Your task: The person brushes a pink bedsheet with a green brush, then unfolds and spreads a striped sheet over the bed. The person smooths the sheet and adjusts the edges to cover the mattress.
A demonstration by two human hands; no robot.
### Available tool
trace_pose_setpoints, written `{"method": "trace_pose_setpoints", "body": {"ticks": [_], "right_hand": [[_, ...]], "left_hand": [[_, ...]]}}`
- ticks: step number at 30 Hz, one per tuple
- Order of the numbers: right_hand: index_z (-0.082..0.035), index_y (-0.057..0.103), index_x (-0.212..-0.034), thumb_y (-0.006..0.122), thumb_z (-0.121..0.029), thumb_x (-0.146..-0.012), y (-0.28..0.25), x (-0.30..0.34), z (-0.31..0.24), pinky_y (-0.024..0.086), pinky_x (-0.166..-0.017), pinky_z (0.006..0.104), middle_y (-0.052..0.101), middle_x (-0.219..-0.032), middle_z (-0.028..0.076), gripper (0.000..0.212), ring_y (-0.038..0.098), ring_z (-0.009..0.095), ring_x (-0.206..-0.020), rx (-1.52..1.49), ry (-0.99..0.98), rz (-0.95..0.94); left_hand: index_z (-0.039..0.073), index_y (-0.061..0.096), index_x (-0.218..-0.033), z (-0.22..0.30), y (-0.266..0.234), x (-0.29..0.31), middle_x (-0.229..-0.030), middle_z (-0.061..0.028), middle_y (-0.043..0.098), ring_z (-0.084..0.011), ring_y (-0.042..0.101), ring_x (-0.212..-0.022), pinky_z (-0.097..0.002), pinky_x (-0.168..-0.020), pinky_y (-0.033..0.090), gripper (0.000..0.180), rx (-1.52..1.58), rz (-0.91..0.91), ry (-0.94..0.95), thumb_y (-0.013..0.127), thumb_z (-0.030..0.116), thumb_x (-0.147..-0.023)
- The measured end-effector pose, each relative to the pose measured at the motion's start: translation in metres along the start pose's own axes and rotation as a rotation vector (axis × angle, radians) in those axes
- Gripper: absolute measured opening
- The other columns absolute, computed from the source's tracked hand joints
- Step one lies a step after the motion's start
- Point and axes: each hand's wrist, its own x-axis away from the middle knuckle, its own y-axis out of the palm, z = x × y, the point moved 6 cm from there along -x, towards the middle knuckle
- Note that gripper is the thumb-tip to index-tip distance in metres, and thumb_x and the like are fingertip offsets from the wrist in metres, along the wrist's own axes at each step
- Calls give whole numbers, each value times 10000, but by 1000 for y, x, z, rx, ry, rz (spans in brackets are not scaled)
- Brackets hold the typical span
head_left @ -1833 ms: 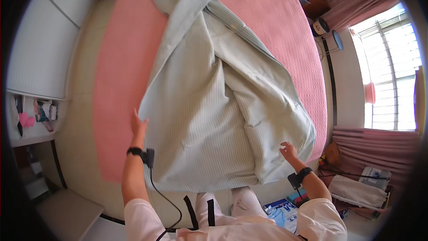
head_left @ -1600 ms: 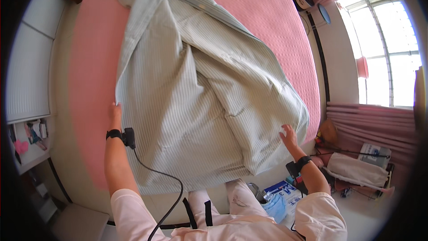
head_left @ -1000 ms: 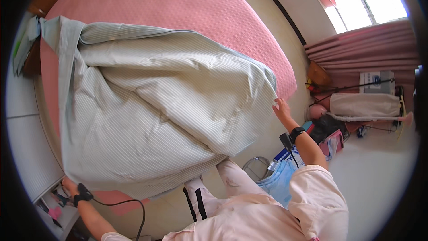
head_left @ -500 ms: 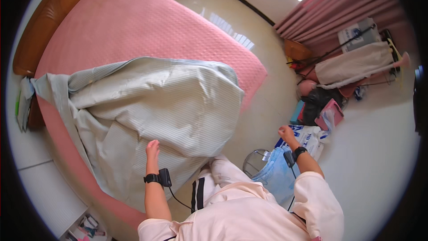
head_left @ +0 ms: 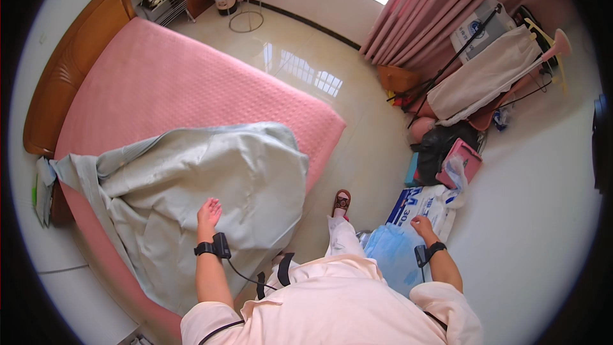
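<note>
My left hand (head_left: pixel 209 211) and right hand (head_left: pixel 422 224) have left the edges of the grey sheet (head_left: pixel 262 166), rumpled on the bed (head_left: pixel 217 83), lower left. Left: half-open, empty; right: curled, contents indeterminable. Overhang could drag the sheet off.

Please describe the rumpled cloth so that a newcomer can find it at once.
Start from the bed with the wooden headboard, left in the picture. Over its near side spreads a wide, wrinkled cloth, partly behind the person's left hand. Its pale grey-green colour and loose folds distinguish it from the flatter pink cover.
</note>
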Motion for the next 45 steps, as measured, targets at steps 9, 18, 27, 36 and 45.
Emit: {"method": "trace_pose_setpoints", "body": {"ticks": [9, 18, 27, 36, 45], "right_hand": [[-4, 613, -793, 600, -148, -715, -76, -117, 136, 481, -572, 291, 614, -712, 110, 164, 608, 190, -598, -190, 37, -131], [-6, 609, -829, 580, -133, -717, -164, -291, 130, 483, -624, 300, 620, -734, 120, 171, 613, 215, -632, 14, -19, -209], [34, 584, -825, 568, -61, -758, -100, -407, -37, 479, -534, 265, 594, -720, 86, 117, 591, 142, -607, -164, -163, -609], [-1, 578, -818, 546, -92, -788, -65, -527, -267, 442, -527, 242, 604, -708, 59, 100, 570, 141, -609, -44, -496, -778], [12, 571, -901, 554, -107, -797, 6, -514, -499, 484, -566, 250, 615, -769, 84, 159, 606, 152, -634, 46, -683, -1075]], "left_hand": [[134, 440, -1100, -161, 248, -79, -1068, -114, 502, -266, 508, -905, -398, -696, 443, 492, -258, -14, -160, 695, 234, -691], [133, 131, -1336, -183, 350, -122, -1362, -183, 196, -385, 271, -1213, -535, -869, 382, 1048, -1108, 952, -24, 788, 300, -537], [59, 479, -1078, -149, 307, -157, -1233, -198, 376, -350, 413, -1101, -386, -823, 427, 421, -1082, 1169, 118, 606, 175, -694], [46, 620, -791, -94, 215, -47, -706, -183, 595, -360, 582, -711, -420, -596, 442, 151, -816, 991, 404, 577, 102, -656], [19, 549, -745, 7, 310, 183, -621, -191, 512, -400, 505, -613, -414, -512, 398, 121, -714, 1010, 843, 506, 23, -632]]}}
